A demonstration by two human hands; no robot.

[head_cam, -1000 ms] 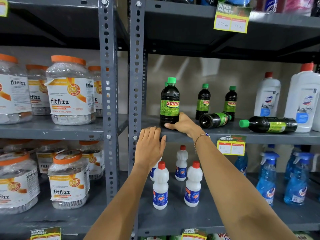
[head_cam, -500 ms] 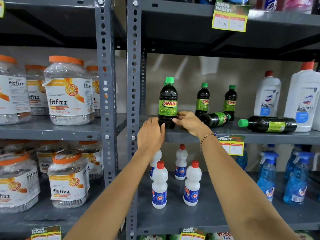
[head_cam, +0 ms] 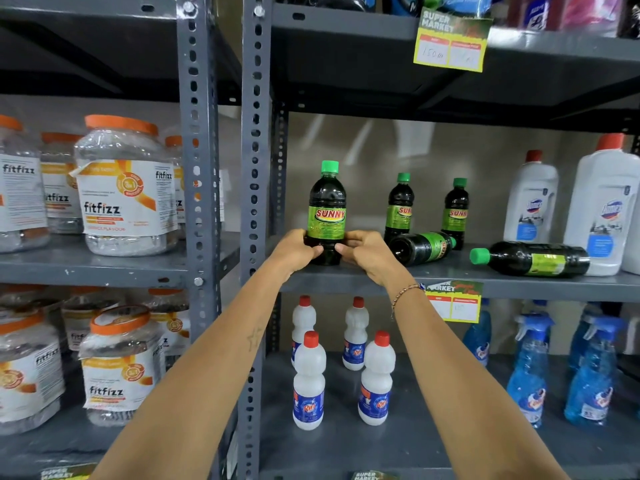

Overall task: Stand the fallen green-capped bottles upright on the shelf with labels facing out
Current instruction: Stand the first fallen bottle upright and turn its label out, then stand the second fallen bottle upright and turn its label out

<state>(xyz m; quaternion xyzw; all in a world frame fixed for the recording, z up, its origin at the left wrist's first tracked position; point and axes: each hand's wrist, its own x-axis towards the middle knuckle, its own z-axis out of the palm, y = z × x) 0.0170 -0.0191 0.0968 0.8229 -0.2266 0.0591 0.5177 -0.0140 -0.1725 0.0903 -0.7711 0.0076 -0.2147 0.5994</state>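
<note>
Upright front bottle (head_cam: pixel 327 216) at frame centre is pinched at its base by left hand (head_cam: pixel 294 250) and right hand (head_cam: pixel 367 252), probably to square the label outward; two fallen bottles (head_cam: pixel 530 258) lie right of it

left hand (head_cam: pixel 297 250): fingers curled, arm stretched forward
right hand (head_cam: pixel 367 252): fingers curled, thumb inward, bracelet at wrist

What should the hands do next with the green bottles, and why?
Probably let go of the front bottle and have the right hand reach for the nearest fallen bottle. The front bottle, held by both the right and the left hand, already stands upright with its SUNNY label facing out, while two bottles lie on their sides, the other further right.
</note>
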